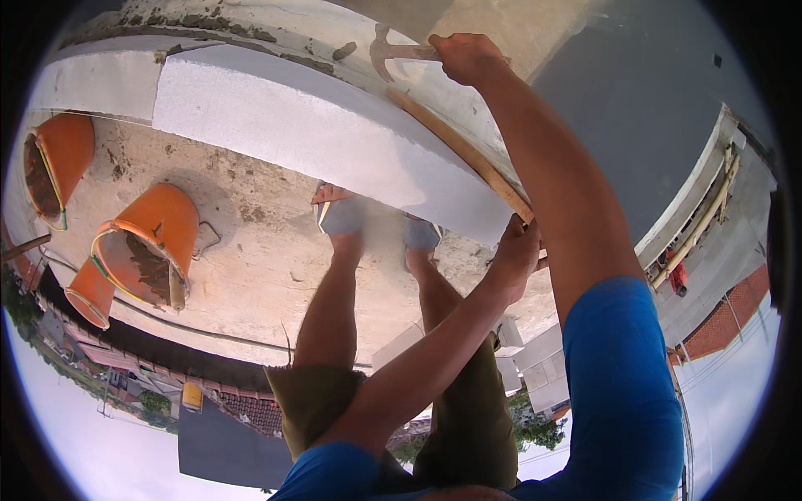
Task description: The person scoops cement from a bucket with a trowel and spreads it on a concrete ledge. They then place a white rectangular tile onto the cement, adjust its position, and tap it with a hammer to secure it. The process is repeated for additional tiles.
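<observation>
My right hand [464, 54] grips a metal claw hammer [384, 52] near the top of the view, closed round its handle. My left hand [518, 255] is closed on the near end of a long, narrow wooden plank [451, 138], partly behind my right forearm. The plank lies along the upper edge of a row of white blocks [276, 117], beside a pale concrete strip with lumps of grey mortar [238, 29] on it.
Several orange buckets [146, 234] with dirty insides are at the left on the stained floor [242, 284], where my sandalled feet stand. Dark grey surface [635, 142] spreads at upper right, bordered by a ledge with bamboo poles [693, 242]. Rooftops show along the rim.
</observation>
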`<action>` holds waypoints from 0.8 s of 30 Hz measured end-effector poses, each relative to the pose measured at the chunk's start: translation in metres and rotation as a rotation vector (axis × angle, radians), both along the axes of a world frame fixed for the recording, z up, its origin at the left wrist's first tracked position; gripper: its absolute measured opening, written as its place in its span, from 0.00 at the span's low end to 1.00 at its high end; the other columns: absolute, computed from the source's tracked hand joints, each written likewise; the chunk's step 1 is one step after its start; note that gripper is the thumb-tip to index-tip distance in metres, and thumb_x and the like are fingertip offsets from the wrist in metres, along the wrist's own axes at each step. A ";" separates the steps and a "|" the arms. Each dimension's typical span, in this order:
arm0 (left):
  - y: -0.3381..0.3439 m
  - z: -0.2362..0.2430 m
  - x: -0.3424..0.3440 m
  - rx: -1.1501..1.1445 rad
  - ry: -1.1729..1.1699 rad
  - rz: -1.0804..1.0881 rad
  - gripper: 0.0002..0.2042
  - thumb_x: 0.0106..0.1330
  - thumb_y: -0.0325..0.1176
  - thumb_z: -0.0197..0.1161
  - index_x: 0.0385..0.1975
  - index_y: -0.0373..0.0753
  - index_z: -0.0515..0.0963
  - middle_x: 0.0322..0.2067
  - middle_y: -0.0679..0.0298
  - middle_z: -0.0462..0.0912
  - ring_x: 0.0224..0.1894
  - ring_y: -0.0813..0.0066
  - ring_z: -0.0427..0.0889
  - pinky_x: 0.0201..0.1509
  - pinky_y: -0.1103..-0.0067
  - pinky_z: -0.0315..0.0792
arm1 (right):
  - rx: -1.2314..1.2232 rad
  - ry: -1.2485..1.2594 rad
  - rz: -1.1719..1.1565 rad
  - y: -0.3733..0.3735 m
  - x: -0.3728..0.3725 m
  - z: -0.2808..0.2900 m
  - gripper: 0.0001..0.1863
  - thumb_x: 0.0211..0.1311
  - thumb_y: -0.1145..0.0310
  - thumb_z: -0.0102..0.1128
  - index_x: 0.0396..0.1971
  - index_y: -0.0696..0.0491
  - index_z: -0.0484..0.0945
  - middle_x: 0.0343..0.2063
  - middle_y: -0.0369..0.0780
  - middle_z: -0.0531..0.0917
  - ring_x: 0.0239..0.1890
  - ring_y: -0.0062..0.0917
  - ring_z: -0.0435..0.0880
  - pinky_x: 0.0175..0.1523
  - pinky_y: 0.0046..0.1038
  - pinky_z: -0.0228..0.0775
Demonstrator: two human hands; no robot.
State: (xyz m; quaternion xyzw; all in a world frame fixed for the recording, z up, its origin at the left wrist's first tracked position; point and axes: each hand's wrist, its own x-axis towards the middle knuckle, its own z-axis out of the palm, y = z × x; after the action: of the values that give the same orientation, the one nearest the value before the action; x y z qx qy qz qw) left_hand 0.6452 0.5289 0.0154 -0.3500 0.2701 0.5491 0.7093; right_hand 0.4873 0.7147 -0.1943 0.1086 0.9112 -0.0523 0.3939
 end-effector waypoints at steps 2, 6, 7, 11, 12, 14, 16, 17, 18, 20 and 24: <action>-0.007 -0.010 0.006 0.096 0.072 -0.068 0.33 0.84 0.58 0.53 0.74 0.38 0.59 0.65 0.54 0.76 0.65 0.66 0.80 0.67 0.62 0.76 | -0.032 0.001 0.026 -0.002 0.005 -0.029 0.19 0.71 0.71 0.58 0.60 0.44 0.80 0.44 0.44 0.91 0.51 0.41 0.91 0.53 0.43 0.85; -0.016 -0.034 -0.008 0.309 0.144 -0.298 0.40 0.83 0.57 0.54 0.82 0.35 0.50 0.75 0.50 0.68 0.76 0.61 0.70 0.77 0.64 0.67 | -0.133 0.004 0.051 -0.007 0.013 -0.071 0.20 0.68 0.71 0.60 0.59 0.43 0.81 0.43 0.44 0.91 0.51 0.41 0.91 0.54 0.45 0.84; -0.018 -0.038 -0.009 0.340 0.192 -0.331 0.40 0.83 0.57 0.54 0.82 0.35 0.52 0.76 0.51 0.68 0.78 0.61 0.67 0.79 0.64 0.64 | -0.163 0.005 0.047 -0.001 0.016 -0.079 0.19 0.68 0.71 0.60 0.58 0.43 0.82 0.43 0.44 0.91 0.51 0.42 0.91 0.54 0.46 0.83; -0.022 -0.052 -0.018 0.499 0.216 -0.403 0.37 0.85 0.56 0.51 0.80 0.33 0.56 0.76 0.50 0.69 0.80 0.60 0.63 0.83 0.66 0.57 | -0.257 0.024 0.089 0.014 0.013 -0.096 0.19 0.65 0.72 0.59 0.55 0.42 0.83 0.42 0.44 0.91 0.49 0.42 0.91 0.54 0.48 0.83; -0.021 -0.055 -0.019 0.545 0.208 -0.418 0.36 0.85 0.56 0.50 0.80 0.32 0.57 0.76 0.49 0.69 0.81 0.59 0.63 0.83 0.66 0.55 | -0.272 0.035 0.111 0.016 0.007 -0.094 0.19 0.65 0.72 0.59 0.55 0.42 0.84 0.41 0.44 0.90 0.49 0.43 0.90 0.53 0.48 0.82; -0.023 -0.060 -0.014 0.551 0.206 -0.414 0.37 0.86 0.57 0.47 0.79 0.31 0.57 0.76 0.48 0.70 0.80 0.58 0.64 0.83 0.66 0.56 | -0.275 -0.014 0.143 0.017 -0.006 -0.087 0.20 0.64 0.74 0.59 0.54 0.42 0.84 0.41 0.44 0.90 0.49 0.44 0.90 0.54 0.48 0.82; -0.024 -0.063 -0.012 0.562 0.216 -0.413 0.37 0.86 0.59 0.45 0.79 0.31 0.56 0.75 0.48 0.70 0.80 0.57 0.65 0.83 0.66 0.56 | -0.277 -0.031 0.175 0.019 -0.016 -0.088 0.20 0.64 0.75 0.59 0.54 0.43 0.84 0.42 0.44 0.90 0.49 0.44 0.90 0.54 0.47 0.82; -0.025 -0.061 -0.010 0.568 0.221 -0.412 0.38 0.86 0.59 0.43 0.79 0.31 0.56 0.74 0.47 0.71 0.79 0.57 0.66 0.83 0.66 0.57 | -0.282 -0.030 0.190 0.018 -0.018 -0.089 0.20 0.64 0.75 0.59 0.53 0.43 0.84 0.42 0.44 0.90 0.50 0.44 0.90 0.54 0.47 0.83; -0.024 -0.062 -0.012 0.579 0.216 -0.406 0.38 0.86 0.60 0.43 0.80 0.30 0.55 0.74 0.46 0.71 0.79 0.57 0.66 0.82 0.66 0.58 | -0.287 -0.034 0.202 0.016 -0.017 -0.089 0.19 0.64 0.76 0.58 0.53 0.43 0.84 0.42 0.43 0.90 0.50 0.44 0.90 0.54 0.46 0.83; -0.022 -0.062 -0.014 0.609 0.209 -0.396 0.39 0.86 0.61 0.41 0.80 0.30 0.54 0.74 0.45 0.71 0.79 0.56 0.67 0.81 0.65 0.60 | -0.271 -0.051 0.290 0.022 -0.034 -0.093 0.20 0.63 0.77 0.58 0.54 0.44 0.83 0.43 0.44 0.90 0.51 0.44 0.90 0.54 0.46 0.83; -0.019 -0.056 -0.017 0.592 0.264 -0.412 0.40 0.86 0.62 0.40 0.80 0.29 0.53 0.73 0.45 0.72 0.78 0.56 0.69 0.81 0.66 0.61 | -0.271 -0.018 0.345 0.021 -0.052 -0.087 0.17 0.63 0.80 0.57 0.48 0.45 0.83 0.39 0.43 0.90 0.50 0.43 0.89 0.53 0.45 0.82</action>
State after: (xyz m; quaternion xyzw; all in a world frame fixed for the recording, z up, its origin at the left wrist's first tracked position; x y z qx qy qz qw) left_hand 0.6281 0.5096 -0.0405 0.0055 0.2534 0.4895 0.8343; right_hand 0.4350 0.7356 -0.2817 -0.1025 0.8973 -0.1051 0.4163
